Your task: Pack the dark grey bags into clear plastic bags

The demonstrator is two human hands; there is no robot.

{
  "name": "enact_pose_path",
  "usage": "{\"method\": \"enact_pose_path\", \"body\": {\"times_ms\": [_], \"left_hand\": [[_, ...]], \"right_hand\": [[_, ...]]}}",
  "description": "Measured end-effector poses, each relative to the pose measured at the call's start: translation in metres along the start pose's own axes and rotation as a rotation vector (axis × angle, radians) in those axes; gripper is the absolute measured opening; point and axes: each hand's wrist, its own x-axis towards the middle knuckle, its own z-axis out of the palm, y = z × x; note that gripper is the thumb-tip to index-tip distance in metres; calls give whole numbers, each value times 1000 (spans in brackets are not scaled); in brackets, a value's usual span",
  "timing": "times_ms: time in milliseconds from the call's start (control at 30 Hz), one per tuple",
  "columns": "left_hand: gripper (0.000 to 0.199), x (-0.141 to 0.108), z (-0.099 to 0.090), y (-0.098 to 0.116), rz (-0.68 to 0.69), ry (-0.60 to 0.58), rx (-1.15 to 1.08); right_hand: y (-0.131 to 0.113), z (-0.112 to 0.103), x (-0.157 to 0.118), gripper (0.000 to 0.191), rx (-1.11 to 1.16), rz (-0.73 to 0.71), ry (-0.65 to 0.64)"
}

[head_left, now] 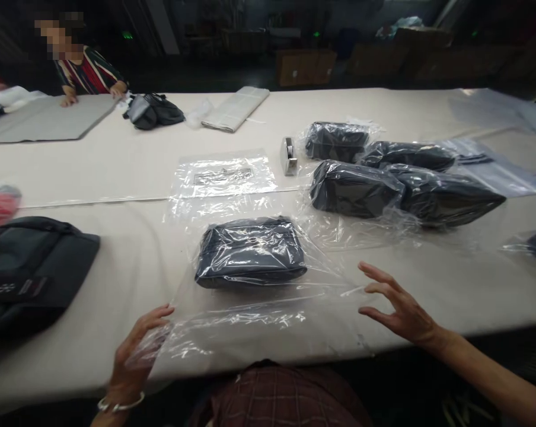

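While our left hand (137,341) meets the clear bag (259,318) (its grip we cannot tell), our right hand (396,305) is spread, holding nothing, beside it. Around the dark pouch (251,252) on the bench (128,249), we should smooth this bag evenly.

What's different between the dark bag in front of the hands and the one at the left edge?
The front bag is inside clear plastic; the left-edge bag shows no wrapping. The front bag looks smaller than the left-edge bag, though the picture cuts the latter off. Pale marks show on the left-edge bag, none clearly on the front bag.
Both are dark and rest on the table.
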Motion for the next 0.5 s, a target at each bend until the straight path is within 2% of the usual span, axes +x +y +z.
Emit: {"method": "enact_pose_path", "body": {"times_ms": [100, 167, 233, 367, 433, 500], "left_hand": [[21, 0, 3, 3, -27, 42, -3], [26, -1, 4, 4, -34, 47, -3], [30, -2, 3, 6, -58, 56, -11], [25, -3, 1, 11, -137, 46, -41], [20, -3, 2, 14, -194, 58, -90], [17, -2, 7, 18, -268, 114, -170]], "right_hand": [[-2, 18, -8, 82, 102, 133, 107], [-4, 34, -12, 93, 90, 119, 95], [-7, 48, -11, 81, 67, 50, 69], [-13, 54, 5, 24, 211, 8, 133], [-12, 48, 13, 17, 326, 42, 120], [-9, 43, 17, 18, 436, 112, 96]]}}
